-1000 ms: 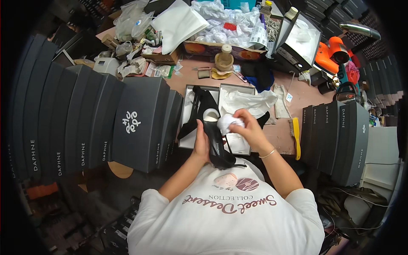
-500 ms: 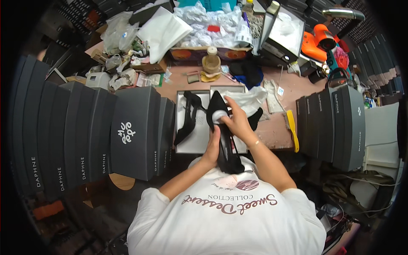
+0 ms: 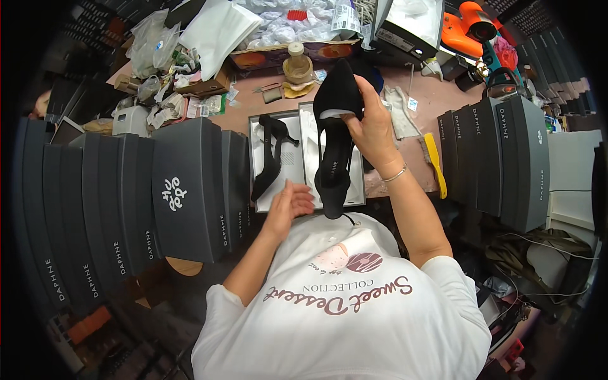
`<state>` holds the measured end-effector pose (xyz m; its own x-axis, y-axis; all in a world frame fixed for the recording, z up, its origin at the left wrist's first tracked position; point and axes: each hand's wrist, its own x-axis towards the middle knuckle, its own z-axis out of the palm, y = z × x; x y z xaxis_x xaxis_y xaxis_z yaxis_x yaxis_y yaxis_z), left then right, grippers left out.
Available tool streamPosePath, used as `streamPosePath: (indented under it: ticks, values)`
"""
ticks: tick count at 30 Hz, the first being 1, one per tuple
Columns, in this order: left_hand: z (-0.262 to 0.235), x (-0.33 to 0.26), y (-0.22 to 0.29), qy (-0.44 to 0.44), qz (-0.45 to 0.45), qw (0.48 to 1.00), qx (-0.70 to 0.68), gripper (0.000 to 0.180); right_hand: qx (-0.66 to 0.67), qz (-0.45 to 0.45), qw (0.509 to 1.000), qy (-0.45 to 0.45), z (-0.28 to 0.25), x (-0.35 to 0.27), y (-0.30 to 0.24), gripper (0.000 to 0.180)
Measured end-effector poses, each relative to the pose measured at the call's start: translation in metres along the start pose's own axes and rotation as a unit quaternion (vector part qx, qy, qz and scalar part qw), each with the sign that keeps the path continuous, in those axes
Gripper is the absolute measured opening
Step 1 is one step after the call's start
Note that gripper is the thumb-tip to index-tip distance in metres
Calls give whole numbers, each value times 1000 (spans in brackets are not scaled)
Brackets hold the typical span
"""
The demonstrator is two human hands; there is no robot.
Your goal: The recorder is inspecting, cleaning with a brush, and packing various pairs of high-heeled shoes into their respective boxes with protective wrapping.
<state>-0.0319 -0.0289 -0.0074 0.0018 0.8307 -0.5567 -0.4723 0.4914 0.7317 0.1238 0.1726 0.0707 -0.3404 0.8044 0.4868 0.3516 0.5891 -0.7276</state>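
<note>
A black pointed-toe high-heeled shoe [image 3: 337,95] is gripped by its front part in my right hand [image 3: 375,126], toe pointing away from me and insole facing up. White stuffing shows at the opening of its toe. To its left my left hand [image 3: 290,206] is off the shoe, fingers apart, with nothing in it. The matching black shoe [image 3: 270,158] lies on its side in the left part of an opened shoe box [image 3: 258,208]. The other half, a pale box part [image 3: 308,136], sits under the held shoe, which hides some of it.
Stacked dark shoe boxes [image 3: 187,190] wall in the left side, with more boxes [image 3: 491,161] on the right. A yellow-handled brush [image 3: 434,166] lies at the right table edge. Behind stand a jar [image 3: 296,63], an orange tool [image 3: 465,28] and a carton of crumpled white paper [image 3: 278,28].
My right hand has raised the shoe away from my lap, over the box. My left hand has let go of it and moved left and down.
</note>
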Motion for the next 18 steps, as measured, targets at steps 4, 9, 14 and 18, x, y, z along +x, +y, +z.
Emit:
streamPosePath:
  ticks: [4,9,14,18]
  values:
    - [26,8,-15,-104,-145,961,-209,73,22,2,1000,8,2,-10,4,61]
    - [58,18,8,-153,-139,931,-300,68,26,0,999,-43,-10,-24,5,64]
    - [45,31,20,-113,-134,972,159,52,44,69,996,-17,-17,-39,20,63]
    - [40,40,48,-97,-47,899,425,48,9,110,994,-14,-27,-51,33,64]
